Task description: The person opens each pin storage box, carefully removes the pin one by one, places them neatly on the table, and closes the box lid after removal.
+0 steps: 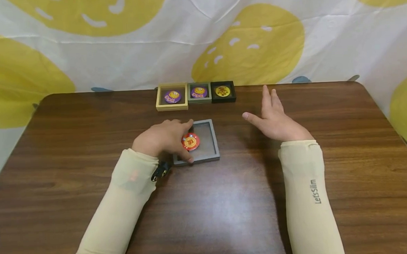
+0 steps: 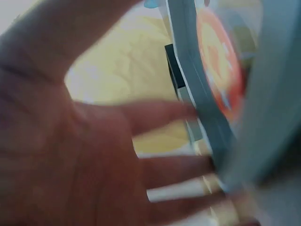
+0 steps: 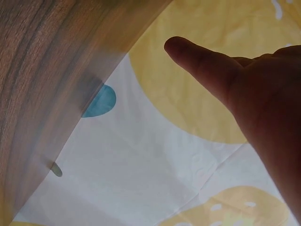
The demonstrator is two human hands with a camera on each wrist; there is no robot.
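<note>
From the head view, your left hand grips the square grey display frame with a clear window, thumb at its near side and fingers at the far side. The red-and-gold round disc shows inside that frame, just beside your left thumb. Holding the rim rather than the window probably spares the clear surface and leaves the disc visible.

Your right hand is apart from the frame, to its right, fingers straight and thumb spread wide, holding nothing; whether its edge touches the dark brown wood-grain table you cannot tell. Beyond your left hand, at the table's back edge, a pale beige square frame, a small grey-green frame and a small black frame stand side by side, likely lined up so that their round discs face you.

From the left wrist view, your palm fills the left part, and blurred fingers reach across to the grey rim, which looks steeply angled to this camera; the disc lies within it.

From the right wrist view, your thumb stretches out before the white cloth with yellow shapes, touching nothing visible. Your other fingers are mostly hidden here.
</note>
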